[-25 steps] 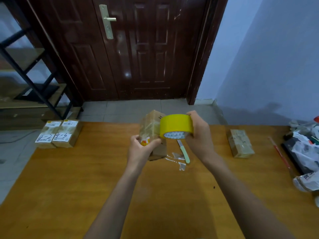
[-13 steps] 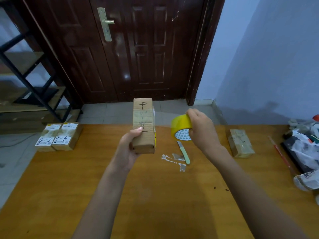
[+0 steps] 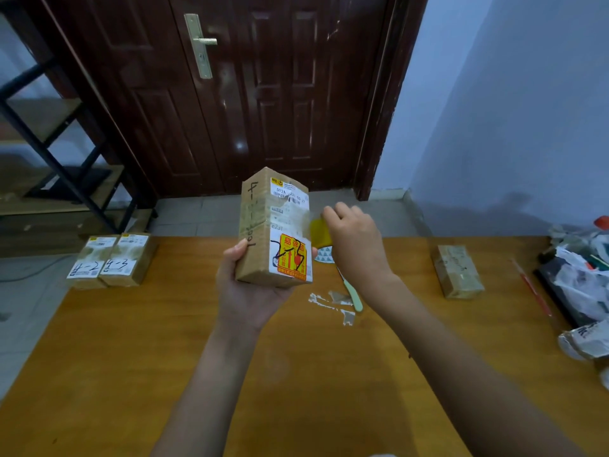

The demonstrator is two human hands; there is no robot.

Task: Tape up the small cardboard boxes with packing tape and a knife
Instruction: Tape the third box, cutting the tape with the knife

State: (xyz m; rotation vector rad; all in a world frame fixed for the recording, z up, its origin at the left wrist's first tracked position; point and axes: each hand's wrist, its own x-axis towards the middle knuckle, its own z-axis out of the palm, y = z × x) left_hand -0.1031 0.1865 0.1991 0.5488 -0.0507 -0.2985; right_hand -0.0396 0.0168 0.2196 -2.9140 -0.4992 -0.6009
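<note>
In the centre of the frame my left hand (image 3: 250,291) holds a small cardboard box (image 3: 273,229) upright above the wooden table (image 3: 131,357), thumb against its left face and fingers curled round the underside and right edge. I hold it on end, I judge, so the long seam faces me for taping. It carries a white shipping label near the top, an orange sticker lower down and black marker writing.

Just right of the box, my right hand (image 3: 354,245) grips the yellow tape roll (image 3: 321,234), fingers curled over it (the hand hides most of the roll). The roll sits close beside the box's right face; whether tape already joins them I cannot tell.

Below my right wrist, the knife (image 3: 351,293) with its pale green handle lies flat on the table beside torn tape scraps (image 3: 329,300), within easy reach for cutting.

At centre left, 2 labelled boxes (image 3: 112,262) sit side by side at the table's far edge. At centre right lies 1 more box (image 3: 458,270). A pile of plastic wrappings (image 3: 583,278) fills the right edge. A dark door (image 3: 263,94) stands behind.
</note>
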